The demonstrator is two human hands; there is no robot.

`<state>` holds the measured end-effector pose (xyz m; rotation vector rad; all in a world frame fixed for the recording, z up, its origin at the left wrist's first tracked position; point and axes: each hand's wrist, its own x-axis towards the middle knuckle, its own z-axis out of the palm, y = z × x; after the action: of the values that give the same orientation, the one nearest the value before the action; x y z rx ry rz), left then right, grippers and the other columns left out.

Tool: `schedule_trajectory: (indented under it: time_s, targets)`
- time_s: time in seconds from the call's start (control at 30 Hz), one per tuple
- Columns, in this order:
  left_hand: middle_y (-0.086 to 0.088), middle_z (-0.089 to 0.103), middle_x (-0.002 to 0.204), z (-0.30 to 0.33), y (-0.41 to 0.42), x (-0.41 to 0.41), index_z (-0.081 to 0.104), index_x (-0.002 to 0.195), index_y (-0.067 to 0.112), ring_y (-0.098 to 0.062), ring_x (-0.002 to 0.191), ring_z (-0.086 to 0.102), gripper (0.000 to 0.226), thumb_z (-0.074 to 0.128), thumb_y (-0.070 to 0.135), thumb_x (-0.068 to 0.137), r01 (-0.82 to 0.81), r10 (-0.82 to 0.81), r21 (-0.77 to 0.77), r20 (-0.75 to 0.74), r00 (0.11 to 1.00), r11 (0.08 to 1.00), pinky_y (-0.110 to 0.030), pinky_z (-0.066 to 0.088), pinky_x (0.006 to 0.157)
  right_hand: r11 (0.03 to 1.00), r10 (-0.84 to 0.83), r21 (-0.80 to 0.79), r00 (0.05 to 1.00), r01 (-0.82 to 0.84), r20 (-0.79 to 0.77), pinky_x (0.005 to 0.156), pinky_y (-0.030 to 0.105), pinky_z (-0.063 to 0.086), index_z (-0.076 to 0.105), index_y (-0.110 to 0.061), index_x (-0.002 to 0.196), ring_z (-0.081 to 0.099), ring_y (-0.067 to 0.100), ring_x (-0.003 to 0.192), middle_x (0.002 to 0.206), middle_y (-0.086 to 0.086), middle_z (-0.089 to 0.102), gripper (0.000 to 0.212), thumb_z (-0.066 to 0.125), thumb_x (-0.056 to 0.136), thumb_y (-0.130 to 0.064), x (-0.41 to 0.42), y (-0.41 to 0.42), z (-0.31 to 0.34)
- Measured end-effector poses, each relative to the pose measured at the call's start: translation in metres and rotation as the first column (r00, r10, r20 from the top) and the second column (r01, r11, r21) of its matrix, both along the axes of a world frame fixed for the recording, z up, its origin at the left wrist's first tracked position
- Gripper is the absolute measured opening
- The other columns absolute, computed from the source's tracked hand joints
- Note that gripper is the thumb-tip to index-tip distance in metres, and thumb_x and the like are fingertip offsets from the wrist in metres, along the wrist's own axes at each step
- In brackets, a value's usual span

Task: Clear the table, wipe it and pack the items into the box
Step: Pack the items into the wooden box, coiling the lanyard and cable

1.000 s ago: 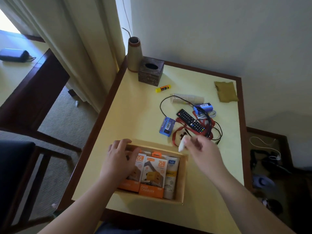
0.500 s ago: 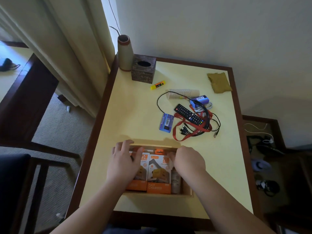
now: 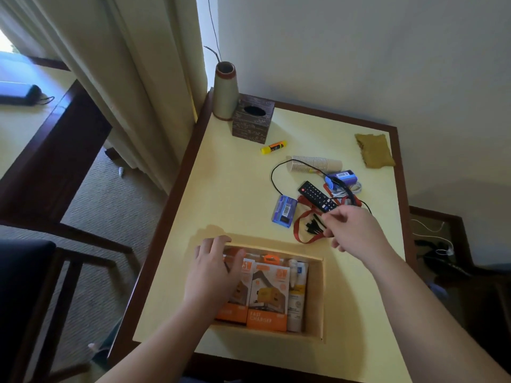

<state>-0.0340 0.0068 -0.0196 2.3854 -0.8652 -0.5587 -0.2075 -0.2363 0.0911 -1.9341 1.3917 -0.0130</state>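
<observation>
The left hand lies flat, fingers relaxed, on the orange charger packs in the box at the worktop's near edge — the right hand, fingers loosely curled and holding nothing, hovers over the red lanyard by the remote.

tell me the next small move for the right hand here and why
Probably lower the right hand and pinch the bundle of black cable plugs lying on the red lanyard just under its fingertips. That hand looks empty and hovers over this tangle, while the left hand rests on the orange charger packs in the box, which shows free space at its right side.
</observation>
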Motion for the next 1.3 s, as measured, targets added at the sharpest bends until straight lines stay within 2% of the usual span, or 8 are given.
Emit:
schedule_trajectory:
  time_s: [0.2, 0.3, 0.43, 0.67, 0.87, 1.03, 1.17, 1.3]
  targets:
    - [0.014, 0.050, 0.129, -0.007, 0.001, -0.001, 0.045, 0.132, 0.042, -0.005, 0.116, 0.042, 0.045, 0.047, 0.071, 0.098, -0.006, 0.006, -0.007, 0.030, 1.000, 1.000, -0.028, 0.046, 0.081, 0.960, 0.242, -0.130, 0.969, -0.246, -0.045, 0.064, 0.025, 0.050, 0.072, -0.029, 0.099, 0.068, 0.007, 0.080, 0.091, -0.013, 0.072, 0.013, 0.061, 0.101, -0.037, 0.077, -0.041, -0.034]
    - [0.018, 0.046, 0.124, -0.010, 0.001, -0.002, 0.045, 0.130, 0.046, -0.005, 0.115, 0.043, 0.044, 0.044, 0.073, 0.096, -0.033, 0.033, 0.001, 0.029, 0.999, 0.999, -0.027, 0.048, 0.080, 0.928, 0.321, -0.170, 0.943, -0.332, -0.090, 0.085, 0.034, 0.053, 0.071, -0.027, 0.111, 0.065, 0.017, 0.100, 0.110, -0.007, 0.070, 0.016, 0.061, 0.099, -0.030, 0.122, -0.075, -0.053]
    - [0.021, 0.042, 0.122, -0.014, 0.000, -0.004, 0.045, 0.130, 0.045, -0.002, 0.114, 0.035, 0.041, 0.047, 0.070, 0.097, -0.052, 0.052, -0.028, 0.015, 0.999, 0.998, -0.027, 0.049, 0.084, 0.805, 0.427, -0.282, 0.841, -0.521, -0.334, 0.100, 0.047, 0.051, 0.060, -0.027, 0.139, 0.054, 0.031, 0.123, 0.132, 0.009, 0.055, 0.042, 0.059, 0.098, -0.018, 0.180, -0.126, -0.076]
    - [0.015, 0.048, 0.129, -0.012, 0.001, -0.007, 0.047, 0.130, 0.043, -0.005, 0.115, 0.040, 0.045, 0.040, 0.073, 0.097, -0.054, 0.055, -0.009, 0.108, 0.993, 0.998, -0.027, 0.050, 0.082, 0.718, 0.480, -0.246, 0.719, -0.651, -0.503, 0.101, 0.055, 0.046, 0.052, -0.040, 0.147, 0.043, 0.040, 0.126, 0.139, 0.015, 0.046, 0.050, 0.061, 0.099, -0.030, 0.230, -0.162, -0.130]
    - [0.013, 0.050, 0.131, -0.007, 0.000, -0.005, 0.047, 0.131, 0.042, -0.009, 0.118, 0.045, 0.044, 0.044, 0.070, 0.098, -0.030, 0.029, 0.009, 0.115, 0.993, 1.000, -0.029, 0.054, 0.083, 0.523, 0.573, -0.448, 0.688, -0.725, -0.445, 0.092, 0.051, 0.040, 0.059, -0.039, 0.136, 0.049, 0.038, 0.114, 0.118, 0.013, 0.058, 0.033, 0.054, 0.104, -0.038, 0.229, -0.131, -0.135]
    - [0.015, 0.049, 0.131, -0.005, -0.003, -0.004, 0.044, 0.132, 0.044, -0.008, 0.121, 0.044, 0.042, 0.047, 0.069, 0.098, -0.026, 0.023, 0.033, 0.091, 0.996, 0.999, -0.029, 0.055, 0.085, 0.705, 0.547, -0.531, 0.837, -0.469, -0.012, 0.084, 0.034, 0.046, 0.058, -0.043, 0.130, 0.049, 0.021, 0.104, 0.108, -0.006, 0.044, 0.033, 0.064, 0.098, -0.042, 0.172, -0.075, -0.091]
    - [0.019, 0.045, 0.126, -0.005, -0.004, -0.002, 0.042, 0.130, 0.046, -0.008, 0.119, 0.043, 0.041, 0.046, 0.070, 0.098, -0.011, 0.011, 0.017, 0.039, 0.999, 1.000, -0.027, 0.046, 0.082, 0.809, 0.523, -0.404, 0.838, -0.427, 0.159, 0.078, 0.019, 0.047, 0.056, -0.046, 0.137, 0.059, 0.002, 0.096, 0.110, -0.020, 0.065, 0.035, 0.061, 0.102, -0.050, 0.076, -0.017, -0.050]
    - [0.014, 0.047, 0.122, -0.002, -0.001, 0.000, 0.043, 0.128, 0.046, -0.009, 0.115, 0.044, 0.047, 0.044, 0.078, 0.094, 0.002, -0.003, 0.023, 0.019, 1.000, 1.000, -0.033, 0.047, 0.081, 0.945, 0.321, -0.178, 0.891, -0.276, 0.321, 0.074, 0.008, 0.049, 0.065, -0.054, 0.128, 0.069, -0.001, 0.092, 0.104, -0.027, 0.071, 0.041, 0.074, 0.098, -0.028, -0.016, 0.047, -0.024]
